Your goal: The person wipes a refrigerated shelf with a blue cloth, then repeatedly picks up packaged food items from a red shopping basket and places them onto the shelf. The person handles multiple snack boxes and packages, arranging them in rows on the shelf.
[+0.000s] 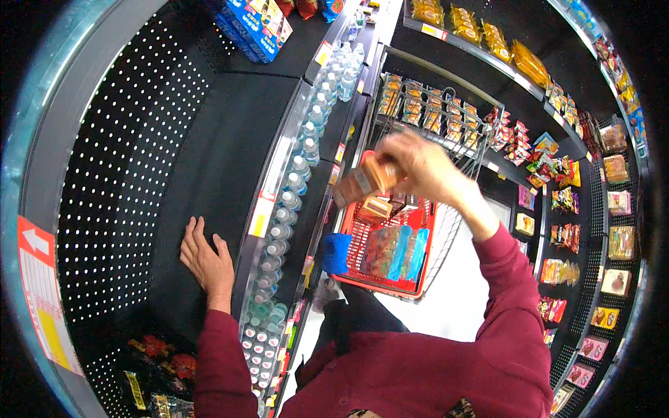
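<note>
My left hand (209, 261) rests with its fingers out on the bare black shelf (233, 139), touching nothing else. With my right hand (425, 164) I grip a brown box (359, 182), tilted and a little blurred. It hangs above the far part of a red shopping basket (426, 261). Inside that basket lie see-through packs with blue bands (398, 252) and a small tan box (376, 207); dark items behind it are partly covered. A blue object (336, 253) sits at the basket's left edge.
A wire shopping cart (446, 104) stands around and beyond the basket. Along the left shelves run rows of water bottles (300, 167), below the shelf edge. Blue boxes (254, 28) sit on the far left shelf. Snack packs (564, 202) fill the right shelves.
</note>
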A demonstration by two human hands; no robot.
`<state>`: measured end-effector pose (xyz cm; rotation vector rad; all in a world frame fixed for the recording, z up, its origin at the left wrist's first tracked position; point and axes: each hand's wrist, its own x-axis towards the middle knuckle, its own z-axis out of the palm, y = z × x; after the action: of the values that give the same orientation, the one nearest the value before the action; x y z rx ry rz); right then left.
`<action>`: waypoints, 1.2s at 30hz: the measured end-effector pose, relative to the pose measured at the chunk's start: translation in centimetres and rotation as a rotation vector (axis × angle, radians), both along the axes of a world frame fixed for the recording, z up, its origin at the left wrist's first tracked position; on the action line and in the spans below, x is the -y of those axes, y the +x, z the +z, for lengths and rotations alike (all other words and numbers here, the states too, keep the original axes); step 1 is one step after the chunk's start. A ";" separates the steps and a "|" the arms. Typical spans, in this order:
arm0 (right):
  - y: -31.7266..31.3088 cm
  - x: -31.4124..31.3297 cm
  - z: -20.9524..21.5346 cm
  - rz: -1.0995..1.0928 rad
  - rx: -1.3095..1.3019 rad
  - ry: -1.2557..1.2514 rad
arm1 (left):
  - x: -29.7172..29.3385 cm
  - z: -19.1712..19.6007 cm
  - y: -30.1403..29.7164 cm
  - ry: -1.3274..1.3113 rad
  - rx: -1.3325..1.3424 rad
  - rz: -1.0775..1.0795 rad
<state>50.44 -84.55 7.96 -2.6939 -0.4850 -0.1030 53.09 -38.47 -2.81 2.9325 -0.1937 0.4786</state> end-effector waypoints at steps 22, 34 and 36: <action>-8.9 -3.2 -38.3 0.169 -0.184 -0.405 | 0.4 0.3 0.1 0.002 -0.094 0.030; -12.0 -9.7 -37.0 -0.692 -0.810 0.773 | 0.6 0.4 0.1 -0.020 -0.089 0.018; -13.2 -11.2 -37.9 -0.666 -0.934 1.171 | 0.6 0.5 0.1 -0.015 -0.078 0.015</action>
<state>37.26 -73.32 -29.90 -1.3814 0.6013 0.5038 53.20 -39.10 -2.36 2.9333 -0.1573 0.3651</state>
